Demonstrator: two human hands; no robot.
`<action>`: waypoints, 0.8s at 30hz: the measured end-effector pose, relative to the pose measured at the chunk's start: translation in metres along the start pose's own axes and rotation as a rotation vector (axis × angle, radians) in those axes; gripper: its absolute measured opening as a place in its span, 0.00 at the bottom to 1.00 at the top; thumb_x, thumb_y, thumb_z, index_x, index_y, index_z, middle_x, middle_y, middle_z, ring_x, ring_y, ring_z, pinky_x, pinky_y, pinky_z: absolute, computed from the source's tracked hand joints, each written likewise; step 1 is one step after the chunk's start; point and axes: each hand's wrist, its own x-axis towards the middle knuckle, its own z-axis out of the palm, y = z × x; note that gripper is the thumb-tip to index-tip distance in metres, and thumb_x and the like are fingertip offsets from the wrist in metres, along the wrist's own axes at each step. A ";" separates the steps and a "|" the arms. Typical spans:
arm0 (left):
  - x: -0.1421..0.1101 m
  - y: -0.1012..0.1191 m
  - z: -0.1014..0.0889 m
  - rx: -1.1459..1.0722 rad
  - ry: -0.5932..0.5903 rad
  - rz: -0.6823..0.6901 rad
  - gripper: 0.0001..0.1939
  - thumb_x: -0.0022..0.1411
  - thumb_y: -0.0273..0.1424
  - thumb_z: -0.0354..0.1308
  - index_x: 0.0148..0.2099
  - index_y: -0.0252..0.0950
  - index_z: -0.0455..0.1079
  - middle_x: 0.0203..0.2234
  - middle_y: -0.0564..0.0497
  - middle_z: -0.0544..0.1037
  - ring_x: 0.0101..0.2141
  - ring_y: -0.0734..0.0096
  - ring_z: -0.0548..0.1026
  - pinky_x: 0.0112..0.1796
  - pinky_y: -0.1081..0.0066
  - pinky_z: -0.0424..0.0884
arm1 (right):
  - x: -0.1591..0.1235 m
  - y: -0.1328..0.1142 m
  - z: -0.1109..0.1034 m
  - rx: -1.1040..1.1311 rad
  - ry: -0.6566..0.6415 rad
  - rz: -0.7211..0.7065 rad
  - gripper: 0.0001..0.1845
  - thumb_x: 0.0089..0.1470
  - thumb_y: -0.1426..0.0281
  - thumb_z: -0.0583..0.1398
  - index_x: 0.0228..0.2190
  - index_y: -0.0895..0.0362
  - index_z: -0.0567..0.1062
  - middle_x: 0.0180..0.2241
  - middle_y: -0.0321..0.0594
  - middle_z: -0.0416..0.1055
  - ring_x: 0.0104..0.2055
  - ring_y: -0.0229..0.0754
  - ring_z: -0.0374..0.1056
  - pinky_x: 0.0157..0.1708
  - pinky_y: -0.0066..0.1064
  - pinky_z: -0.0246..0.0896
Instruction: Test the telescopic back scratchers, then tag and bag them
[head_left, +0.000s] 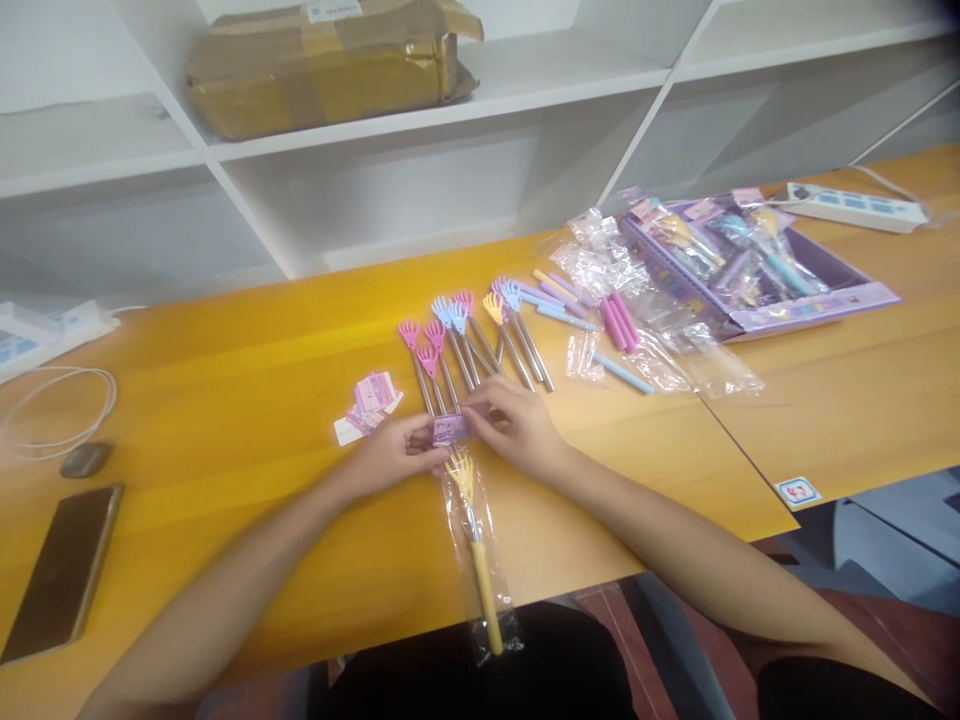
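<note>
A yellow back scratcher [484, 580] with a hand-shaped head lies inside a clear plastic bag [459, 530]. The bag hangs down past the table's front edge. At its top is a purple printed card [450, 430]. My left hand [397, 452] pinches the card's left side, and my right hand [516, 425] grips its right end with thumb and fingers closed. Just beyond my hands lie several back scratcher rods with pink heads [427, 358], blue heads [450, 312] and a yellow head [494, 308]. A small pile of printed cards [369, 398] rests left of them.
At the right are loose coloured handles [619, 322], empty plastic bags [600, 255] and a purple display box [825, 300] of bagged scratchers. A power strip [859, 207] lies behind it. A phone [64, 570] and a dark mouse-like object [85, 459] lie left. Shelves hold a carton [337, 75].
</note>
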 end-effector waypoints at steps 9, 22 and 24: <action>0.003 -0.005 -0.002 -0.061 0.101 0.063 0.15 0.67 0.41 0.70 0.46 0.36 0.74 0.38 0.49 0.81 0.39 0.66 0.81 0.44 0.66 0.79 | 0.000 0.006 -0.002 -0.112 -0.106 -0.256 0.11 0.68 0.75 0.63 0.50 0.52 0.78 0.49 0.45 0.70 0.50 0.47 0.73 0.48 0.43 0.77; 0.001 -0.004 0.001 -0.054 0.086 0.096 0.14 0.69 0.41 0.67 0.46 0.36 0.72 0.35 0.51 0.78 0.37 0.69 0.78 0.39 0.69 0.75 | -0.004 0.006 0.001 -0.086 -0.182 -0.231 0.14 0.69 0.75 0.62 0.53 0.51 0.77 0.49 0.46 0.69 0.50 0.47 0.72 0.47 0.43 0.77; 0.001 -0.005 0.001 -0.040 0.094 0.096 0.15 0.69 0.41 0.68 0.46 0.36 0.72 0.36 0.50 0.78 0.38 0.68 0.78 0.40 0.69 0.75 | -0.004 0.005 0.000 -0.078 -0.196 -0.226 0.14 0.69 0.75 0.61 0.53 0.51 0.77 0.49 0.46 0.68 0.49 0.46 0.72 0.46 0.42 0.77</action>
